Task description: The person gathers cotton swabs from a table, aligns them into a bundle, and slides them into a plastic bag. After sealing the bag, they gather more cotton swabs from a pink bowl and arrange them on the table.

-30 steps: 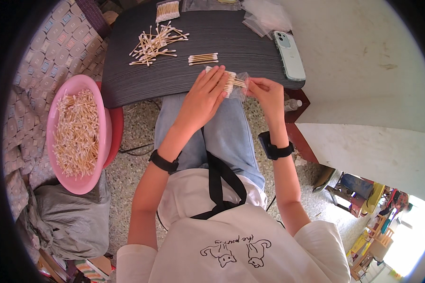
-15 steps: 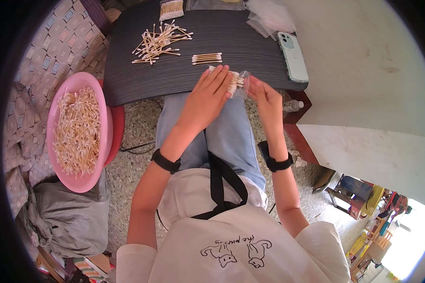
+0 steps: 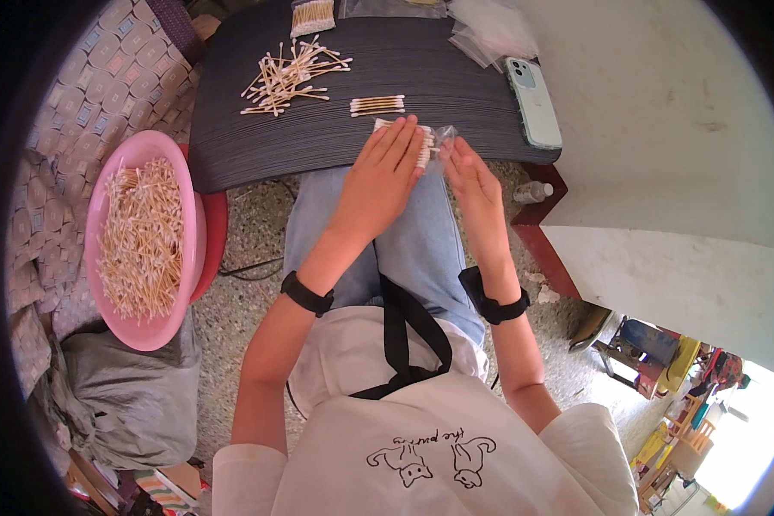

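Note:
At the near edge of the black table [image 3: 258,163], my left hand [image 3: 385,176] reaches over a bundle of white-tipped cotton swabs [image 3: 426,148] and grips it, fingers close together. Its palm side is hidden. A clear plastic bag [image 3: 445,134] sticks out from the right end of the bundle. My right hand [image 3: 476,182] has its thumb and fingertips closed at that bag's end. Just beyond lies a short row of swabs [image 3: 377,106]. A loose heap of swabs [image 3: 291,76] spreads farther left.
A filled bag of swabs [image 3: 312,17] lies at the far edge, with empty clear bags [image 3: 494,33] to its right. A pale phone [image 3: 533,103] rests at the table's right edge. On the left stands a pink basin [image 3: 187,301] full of swabs. A bottle [image 3: 533,193] is below the table's right corner.
My right hand has turned and its fingers have straightened at the bag's end, shifting slightly left. My left hand and the bundle have moved slightly left.

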`<state>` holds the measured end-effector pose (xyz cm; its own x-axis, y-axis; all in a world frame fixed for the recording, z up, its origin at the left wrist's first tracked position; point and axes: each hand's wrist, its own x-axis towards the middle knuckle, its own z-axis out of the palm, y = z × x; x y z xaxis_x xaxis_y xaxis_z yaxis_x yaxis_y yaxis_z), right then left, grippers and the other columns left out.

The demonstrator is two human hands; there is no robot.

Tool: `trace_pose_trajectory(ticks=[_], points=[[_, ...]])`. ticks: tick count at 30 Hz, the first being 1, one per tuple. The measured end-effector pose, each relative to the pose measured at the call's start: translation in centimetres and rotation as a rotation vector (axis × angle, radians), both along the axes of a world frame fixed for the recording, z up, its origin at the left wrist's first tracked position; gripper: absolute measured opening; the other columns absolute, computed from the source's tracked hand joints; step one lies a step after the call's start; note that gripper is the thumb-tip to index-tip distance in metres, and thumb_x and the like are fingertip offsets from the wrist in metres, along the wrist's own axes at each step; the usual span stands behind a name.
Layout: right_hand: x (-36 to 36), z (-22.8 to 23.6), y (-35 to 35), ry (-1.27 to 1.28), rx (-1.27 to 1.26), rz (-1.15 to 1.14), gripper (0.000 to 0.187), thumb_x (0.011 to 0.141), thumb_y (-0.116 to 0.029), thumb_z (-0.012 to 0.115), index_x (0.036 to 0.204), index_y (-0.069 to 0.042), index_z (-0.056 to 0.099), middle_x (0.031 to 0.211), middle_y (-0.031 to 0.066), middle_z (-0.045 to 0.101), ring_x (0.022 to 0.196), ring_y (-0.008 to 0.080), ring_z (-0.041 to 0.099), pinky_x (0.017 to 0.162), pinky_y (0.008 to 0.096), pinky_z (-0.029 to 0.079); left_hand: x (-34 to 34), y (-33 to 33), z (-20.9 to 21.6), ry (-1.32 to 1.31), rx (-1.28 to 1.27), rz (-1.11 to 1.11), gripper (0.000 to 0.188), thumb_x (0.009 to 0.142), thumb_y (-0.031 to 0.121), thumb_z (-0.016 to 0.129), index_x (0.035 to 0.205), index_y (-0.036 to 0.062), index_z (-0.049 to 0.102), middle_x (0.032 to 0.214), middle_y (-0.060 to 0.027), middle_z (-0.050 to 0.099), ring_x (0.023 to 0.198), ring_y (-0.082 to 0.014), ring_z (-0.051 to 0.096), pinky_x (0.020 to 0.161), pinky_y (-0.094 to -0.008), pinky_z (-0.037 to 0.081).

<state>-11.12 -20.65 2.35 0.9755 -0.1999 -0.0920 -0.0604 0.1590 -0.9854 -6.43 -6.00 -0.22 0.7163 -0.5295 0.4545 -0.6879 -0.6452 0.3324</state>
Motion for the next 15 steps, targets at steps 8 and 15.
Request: trace_pose_trajectory(ticks=[8, 15], points=[[0.6, -1.6, 1.0, -0.118, -0.237, -0.017, 0.047, 0.102, -0.023, 0.04, 0.135, 0.011, 0.038, 0.13, 0.0238, 0.052, 0.122, 0.024, 0.051, 0.102, 0.0306, 0.038, 0.4, 0.1, -0.1, 0.018, -0.041, -0.033, 0.051, 0.087, 0.014, 0.057, 0.135, -0.0006, 0.044, 0.142, -0.0147, 0.042, 0.132, -0.0283, 0.039, 0.111, -0.0402, 0.03], [0.4, -1.6, 0.5, -0.138, -0.201, 0.013, 0.045, 0.102, -0.022, 0.042, 0.136, 0.008, 0.038, 0.133, 0.0212, 0.051, 0.125, 0.0241, 0.048, 0.104, 0.0305, 0.035, 0.2, 0.0, 0.0, 0.012, -0.044, -0.025, 0.05, 0.087, 0.013, 0.056, 0.134, -0.0016, 0.045, 0.142, -0.0157, 0.042, 0.133, -0.0289, 0.038, 0.11, -0.0404, 0.03]])
